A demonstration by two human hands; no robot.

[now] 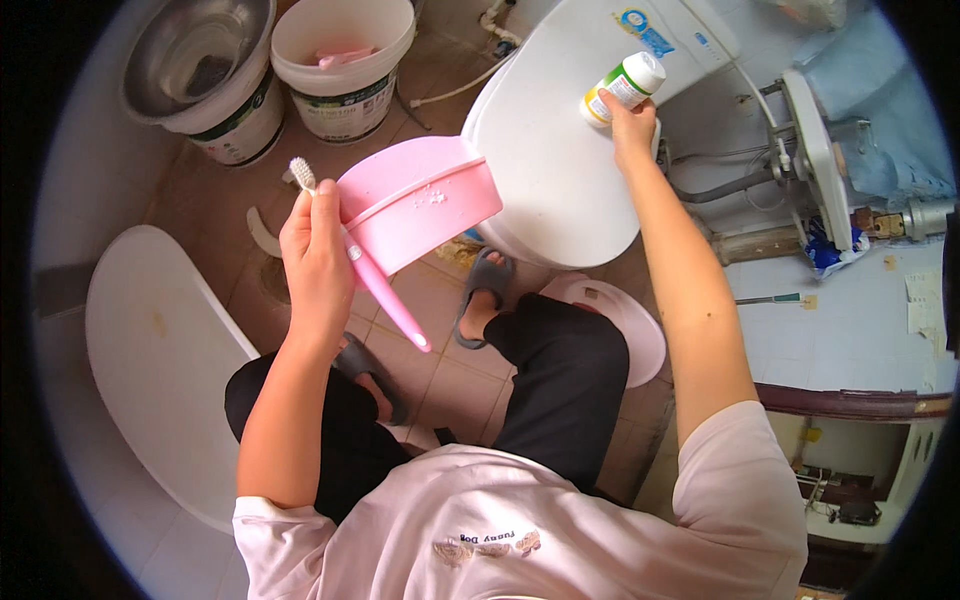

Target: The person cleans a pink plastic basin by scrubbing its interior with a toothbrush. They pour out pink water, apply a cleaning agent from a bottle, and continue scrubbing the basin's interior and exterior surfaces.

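Note:
In my left hand (319, 251) are a pink plastic basin (424, 199) and a small white-bristled brush (302, 173), its head standing up past my thumb. A pink handle (386, 300) slants down from beside the same hand; whether it belongs to the basin or to a separate tool I cannot tell. My right hand (632, 124) grips a white plastic bottle (622, 88) with a green and yellow label, tilted over the closed lid of a white toilet (555, 172). The bottle's cap looks closed.
Two white plastic buckets stand at the upper left, one (334, 82) with pink things inside, the other under a metal bowl (199, 52). A pale pink plastic item (637, 330) lies by my knee. At left is a white curved tub-like object (161, 360); pipes (750, 184) run at right.

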